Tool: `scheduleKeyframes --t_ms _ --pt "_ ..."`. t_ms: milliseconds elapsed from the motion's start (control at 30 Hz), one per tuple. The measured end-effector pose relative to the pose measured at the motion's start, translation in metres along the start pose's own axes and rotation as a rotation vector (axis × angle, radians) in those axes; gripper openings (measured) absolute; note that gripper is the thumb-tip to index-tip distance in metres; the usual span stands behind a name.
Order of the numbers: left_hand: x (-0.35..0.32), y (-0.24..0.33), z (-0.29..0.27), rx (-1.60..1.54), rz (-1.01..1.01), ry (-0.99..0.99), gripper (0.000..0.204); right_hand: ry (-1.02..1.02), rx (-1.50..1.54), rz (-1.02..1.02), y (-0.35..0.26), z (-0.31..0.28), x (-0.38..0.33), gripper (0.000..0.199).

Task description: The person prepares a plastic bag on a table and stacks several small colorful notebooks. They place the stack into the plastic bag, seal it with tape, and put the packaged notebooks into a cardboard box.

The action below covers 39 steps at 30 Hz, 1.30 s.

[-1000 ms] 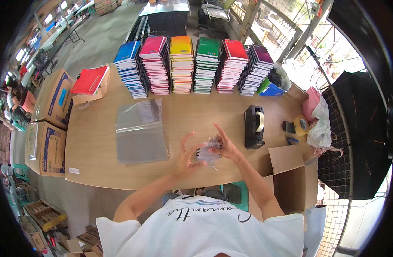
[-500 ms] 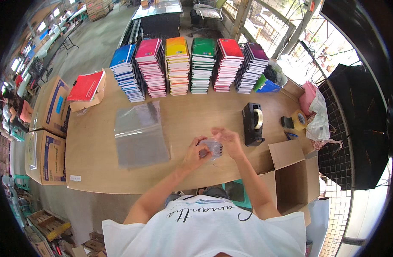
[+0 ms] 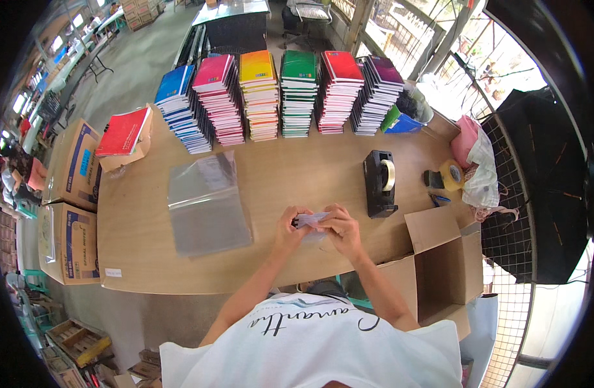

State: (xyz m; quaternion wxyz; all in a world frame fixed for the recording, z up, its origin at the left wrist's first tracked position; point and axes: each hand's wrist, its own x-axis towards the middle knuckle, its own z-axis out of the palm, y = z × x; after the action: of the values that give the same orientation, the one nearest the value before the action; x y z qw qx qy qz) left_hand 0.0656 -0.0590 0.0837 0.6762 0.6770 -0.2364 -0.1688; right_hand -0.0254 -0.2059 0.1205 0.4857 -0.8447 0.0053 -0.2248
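In front of my chest, above the table, both hands hold a small bundle wrapped in clear plastic (image 3: 312, 220). My left hand (image 3: 288, 227) grips its left end, where something dark shows. My right hand (image 3: 341, 230) pinches the plastic at the right end. What is inside the wrap is too small to make out. Left of my hands, a stack of clear plastic sleeves (image 3: 209, 220) lies flat on the table (image 3: 290, 168). To the right stands a black tape dispenser (image 3: 378, 187) with a roll of clear tape.
Several tall stacks of coloured notebooks (image 3: 299, 90) line the far edge. Red notebooks (image 3: 122, 132) rest at the left, beside cardboard cartons (image 3: 77, 239). An open cardboard box (image 3: 442, 271) stands at the right front. A tape roll (image 3: 451, 174) and blue-handled cutters (image 3: 438, 199) lie far right.
My right hand has come down from above the bundle and now pinches its right end. The bundle is turned, its dark end now by my left hand. The view has shifted slightly.
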Motion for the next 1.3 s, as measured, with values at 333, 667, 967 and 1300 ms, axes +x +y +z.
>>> scheduleKeyframes --t_ms 333,667,967,1300 --pt "-0.001 0.002 0.01 -0.11 -0.062 0.157 0.014 0.405 -0.351 0.183 -0.001 -0.059 -0.007 0.029" --pt "0.001 -0.014 0.014 -0.181 0.028 0.148 0.018 0.537 -0.126 0.958 0.113 -0.137 -0.028 0.031" --pt "0.003 -0.003 0.015 -0.149 0.099 0.137 0.02 0.805 0.876 0.92 0.051 -0.02 -0.044 0.022" --pt "0.001 -0.003 0.004 -0.082 0.112 -0.039 0.026 0.356 0.218 0.968 -0.037 0.046 -0.039 0.039"
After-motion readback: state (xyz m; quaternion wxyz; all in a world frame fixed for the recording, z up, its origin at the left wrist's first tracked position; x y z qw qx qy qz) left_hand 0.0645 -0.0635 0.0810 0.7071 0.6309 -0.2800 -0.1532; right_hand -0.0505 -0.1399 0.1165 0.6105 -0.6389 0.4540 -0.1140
